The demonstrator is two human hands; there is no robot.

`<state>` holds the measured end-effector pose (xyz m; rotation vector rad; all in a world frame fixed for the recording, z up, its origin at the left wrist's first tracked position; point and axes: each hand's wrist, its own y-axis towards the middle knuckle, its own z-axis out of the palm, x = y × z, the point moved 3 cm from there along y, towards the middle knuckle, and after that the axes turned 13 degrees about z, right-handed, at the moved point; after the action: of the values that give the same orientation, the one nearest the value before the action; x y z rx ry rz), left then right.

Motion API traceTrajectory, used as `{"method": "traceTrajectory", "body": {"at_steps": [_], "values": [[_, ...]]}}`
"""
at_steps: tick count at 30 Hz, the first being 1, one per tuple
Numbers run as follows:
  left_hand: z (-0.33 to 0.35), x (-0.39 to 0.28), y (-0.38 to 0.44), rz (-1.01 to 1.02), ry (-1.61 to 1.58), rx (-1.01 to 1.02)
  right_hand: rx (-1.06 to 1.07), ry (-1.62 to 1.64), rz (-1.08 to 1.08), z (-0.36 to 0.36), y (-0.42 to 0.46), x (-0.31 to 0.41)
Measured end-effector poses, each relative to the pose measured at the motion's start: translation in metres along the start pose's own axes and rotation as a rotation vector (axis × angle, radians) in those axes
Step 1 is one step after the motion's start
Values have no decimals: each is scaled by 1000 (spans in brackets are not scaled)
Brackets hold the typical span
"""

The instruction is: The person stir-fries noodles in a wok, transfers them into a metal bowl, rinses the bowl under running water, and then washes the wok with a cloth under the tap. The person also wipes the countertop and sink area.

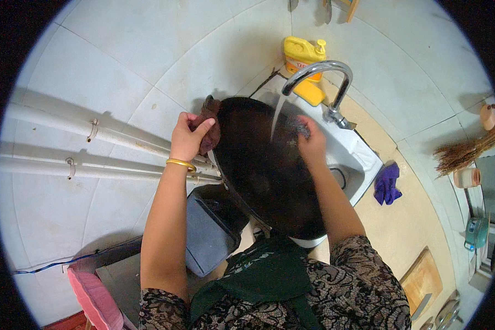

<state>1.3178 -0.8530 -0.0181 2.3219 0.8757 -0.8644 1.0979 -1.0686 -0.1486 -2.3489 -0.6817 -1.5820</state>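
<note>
A large dark wok [264, 173] is tilted up over the white sink [357, 175] in front of me. With my left hand [192, 134] I pinch a brown cloth [209, 138] against the wok's upper left rim, around what looks like its handle. In my right hand [313, 140] is a grey scouring pad of metal mesh [299, 127], held at the wok's inner surface on the right. From the chrome faucet [344, 78] a stream of water [277, 115] runs down into the wok. The wok hides much of the sink.
Behind the faucet stand a yellow jug [301, 53] and a yellow sponge [309, 92]. A purple cloth [387, 184] lies on the beige counter [408, 218], with a wooden cutting board [423, 278] farther right. Below the wok's left side is a grey bin [210, 235]. White pipes [107, 132] cross the left wall.
</note>
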Motion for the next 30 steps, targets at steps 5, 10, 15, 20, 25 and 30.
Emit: {"method": "traceTrajectory", "body": {"at_steps": [5, 10, 15, 20, 25, 30], "values": [[12, -14, 9, 1, -51, 25, 475, -742, 397, 30, -22, -113], [4, 13, 3, -21, -37, 33, 348, -400, 129, -17, -58, -56], [8, -6, 4, -29, -77, 40, 54, -279, -279, -50, -71, -38], [7, -7, 6, -14, -59, 66, 622, -546, 55, -37, -83, -102], [7, 5, 6, -7, -110, 81, -42, -401, 311, -133, -28, -109], [9, 1, 6, -5, -130, 86, -435, -294, 336, -211, 10, -127]]}}
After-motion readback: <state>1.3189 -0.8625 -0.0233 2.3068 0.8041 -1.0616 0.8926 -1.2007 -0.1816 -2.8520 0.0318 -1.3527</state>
